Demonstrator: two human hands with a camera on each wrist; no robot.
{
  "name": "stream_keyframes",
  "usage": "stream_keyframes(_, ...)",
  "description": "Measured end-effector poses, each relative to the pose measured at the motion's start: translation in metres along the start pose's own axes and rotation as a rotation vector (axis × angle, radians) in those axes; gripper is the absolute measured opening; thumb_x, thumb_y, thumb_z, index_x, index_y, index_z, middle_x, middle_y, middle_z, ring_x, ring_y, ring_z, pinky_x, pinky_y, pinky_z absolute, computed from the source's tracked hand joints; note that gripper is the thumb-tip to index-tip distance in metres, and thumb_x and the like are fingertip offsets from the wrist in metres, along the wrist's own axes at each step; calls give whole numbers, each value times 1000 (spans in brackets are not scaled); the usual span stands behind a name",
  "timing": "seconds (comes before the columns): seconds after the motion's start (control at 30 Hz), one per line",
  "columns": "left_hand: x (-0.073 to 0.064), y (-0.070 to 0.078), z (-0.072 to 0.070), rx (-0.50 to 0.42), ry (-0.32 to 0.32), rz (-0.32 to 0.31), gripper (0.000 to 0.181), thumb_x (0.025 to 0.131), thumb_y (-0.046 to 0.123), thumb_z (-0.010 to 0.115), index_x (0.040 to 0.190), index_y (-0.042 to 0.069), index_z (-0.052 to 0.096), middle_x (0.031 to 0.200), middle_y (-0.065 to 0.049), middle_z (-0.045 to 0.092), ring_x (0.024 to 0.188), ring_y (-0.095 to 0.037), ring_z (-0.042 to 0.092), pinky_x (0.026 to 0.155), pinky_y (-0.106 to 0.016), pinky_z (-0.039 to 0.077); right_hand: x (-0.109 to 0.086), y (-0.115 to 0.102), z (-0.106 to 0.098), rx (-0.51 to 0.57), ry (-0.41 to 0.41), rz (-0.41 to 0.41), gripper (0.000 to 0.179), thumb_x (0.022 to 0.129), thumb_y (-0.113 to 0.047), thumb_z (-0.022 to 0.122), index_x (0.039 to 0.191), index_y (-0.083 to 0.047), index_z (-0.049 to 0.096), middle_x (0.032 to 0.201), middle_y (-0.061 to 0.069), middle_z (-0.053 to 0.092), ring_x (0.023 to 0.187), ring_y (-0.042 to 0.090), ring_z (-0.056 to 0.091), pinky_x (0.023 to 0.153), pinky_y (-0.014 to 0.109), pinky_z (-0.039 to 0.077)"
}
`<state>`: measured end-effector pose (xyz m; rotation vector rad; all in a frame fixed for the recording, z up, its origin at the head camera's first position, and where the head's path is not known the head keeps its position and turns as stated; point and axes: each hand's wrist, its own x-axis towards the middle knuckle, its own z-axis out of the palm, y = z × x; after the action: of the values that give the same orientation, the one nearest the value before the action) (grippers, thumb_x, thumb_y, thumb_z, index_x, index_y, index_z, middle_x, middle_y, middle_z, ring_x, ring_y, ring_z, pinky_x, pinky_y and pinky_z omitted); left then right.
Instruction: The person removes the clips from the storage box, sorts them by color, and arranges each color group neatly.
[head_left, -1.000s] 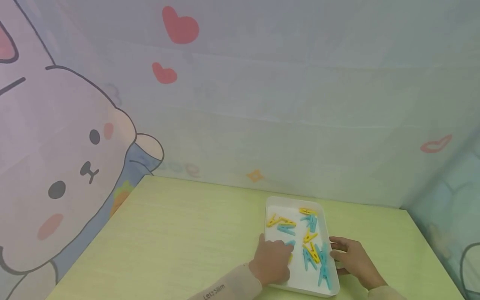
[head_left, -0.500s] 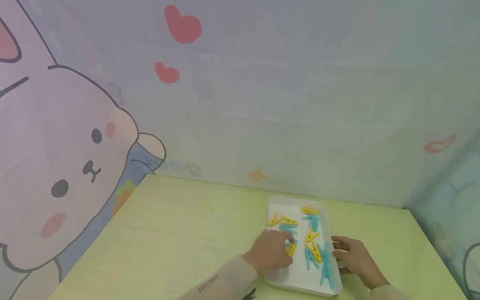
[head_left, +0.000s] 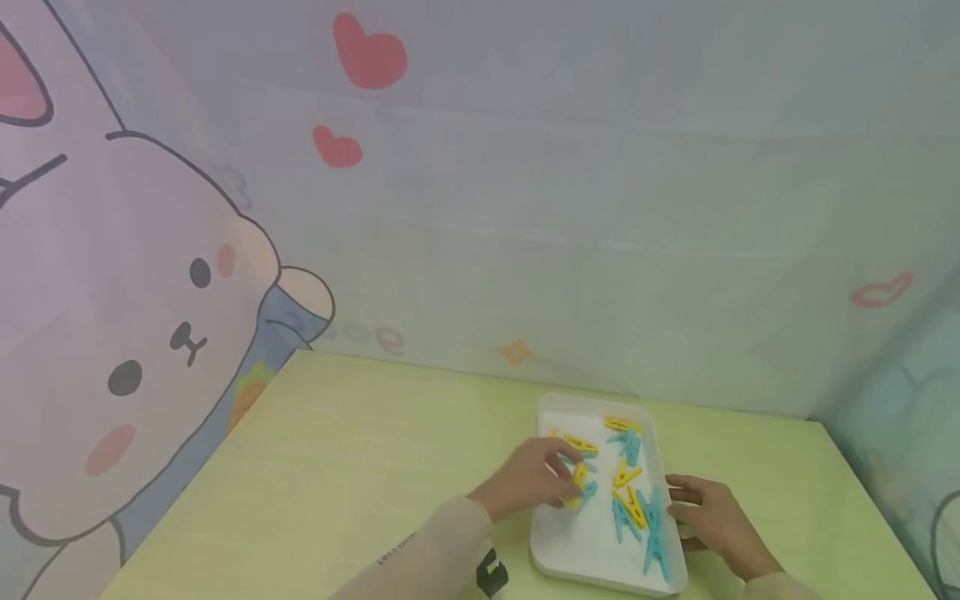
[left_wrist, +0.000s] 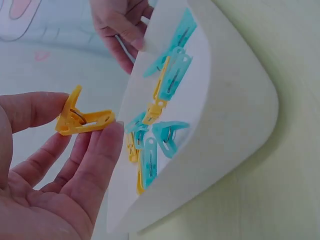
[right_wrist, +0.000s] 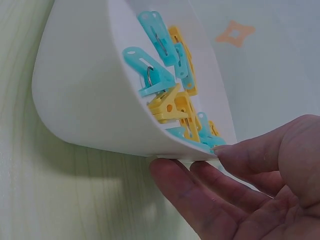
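Observation:
My left hand (head_left: 528,475) pinches a yellow clothespin (left_wrist: 85,120) between thumb and fingers, above the left side of a white tray (head_left: 573,546). In the left wrist view this clothespin is apart from the others, its two handles spread. Blue and yellow clothespins (left_wrist: 172,75) lie in the tray, some overlapping. My right hand (head_left: 712,521) rests at the tray's right side. In the right wrist view its thumb tip touches the rim and its loosely bent fingers (right_wrist: 175,180) touch the outer wall. The left hand hides part of the tray's contents in the head view.
The tray stands on a pale green table (head_left: 375,450) near its right part. Behind the table hangs a printed cloth (head_left: 570,208) with a cartoon rabbit and hearts. A small black object (head_left: 492,573) shows beneath the left sleeve.
My left hand has picked up a yellow clothespin from the tray's left side and lifted it, moving slightly farther away from me. The right hand has stayed at the tray's right side.

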<state>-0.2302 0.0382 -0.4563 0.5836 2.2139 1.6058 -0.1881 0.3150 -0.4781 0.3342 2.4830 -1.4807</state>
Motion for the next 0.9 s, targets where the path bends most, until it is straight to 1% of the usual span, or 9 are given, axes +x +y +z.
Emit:
stream_keyframes(0.07, 0, -2, -4, -75, 0, -18, 36, 80, 0, 77, 114, 5, 66, 89, -6, 62, 63, -19, 67, 62, -30, 58, 0, 1, 0, 3, 5, -1, 53, 93, 1, 59, 141, 13, 40, 133, 37, 49, 95, 33, 68, 66, 44, 59)
stream_keyframes(0.17, -3, -4, -13, -124, -1, -48, 35, 82, 1, 75, 115, 5, 65, 93, -9, 61, 68, -21, 68, 66, -33, 59, 0, 1, 0, 3, 10, 6, 53, 93, 1, 59, 141, 13, 40, 133, 37, 49, 94, 31, 68, 66, 43, 59)
stream_keyframes(0.3, -5, -9, -30, -141, 14, -76, 37, 82, 2, 74, 118, 2, 64, 95, -13, 60, 72, -24, 68, 71, -39, 59, 1, 2, 1, -6, 14, 25, 53, 93, 0, 59, 141, 12, 41, 133, 36, 50, 91, 28, 68, 66, 43, 59)
stream_keyframes(0.47, -6, -23, -61, -155, 46, -97, 39, 83, 4, 73, 121, -1, 62, 96, -15, 61, 76, -27, 69, 75, -44, 58, 4, 4, 0, -2, 13, 29, 53, 93, 0, 59, 141, 12, 40, 133, 36, 49, 91, 27, 68, 65, 43, 59)
stream_keyframes(0.6, -8, -35, -87, -151, 74, -119, 40, 83, 5, 72, 121, -2, 61, 95, -16, 63, 77, -26, 68, 77, -44, 58, 4, 4, -1, -2, 7, 32, 54, 94, -1, 59, 142, 12, 39, 134, 37, 47, 90, 27, 68, 66, 44, 59)
stream_keyframes(0.7, -10, -44, -106, -123, 97, -138, 41, 84, 5, 72, 122, -3, 60, 95, -15, 64, 77, -25, 68, 76, -44, 58, 4, 2, -2, -10, 2, 34, 55, 94, -2, 60, 142, 13, 38, 134, 37, 47, 90, 28, 68, 66, 44, 59)
stream_keyframes(0.8, -13, -51, -124, -88, 125, -171, 43, 84, 6, 72, 123, -5, 59, 95, -15, 65, 76, -24, 68, 75, -42, 58, 3, 2, -1, 3, -1, 31, 54, 94, -1, 59, 142, 13, 38, 133, 38, 47, 91, 28, 67, 66, 45, 59)
stream_keyframes(0.9, -15, -58, -142, -49, 169, -217, 42, 83, 5, 72, 123, -6, 60, 93, -14, 65, 76, -24, 68, 74, -41, 58, 3, 3, 0, 16, -5, 27, 54, 93, -1, 59, 141, 13, 38, 133, 38, 47, 91, 28, 67, 67, 45, 59)
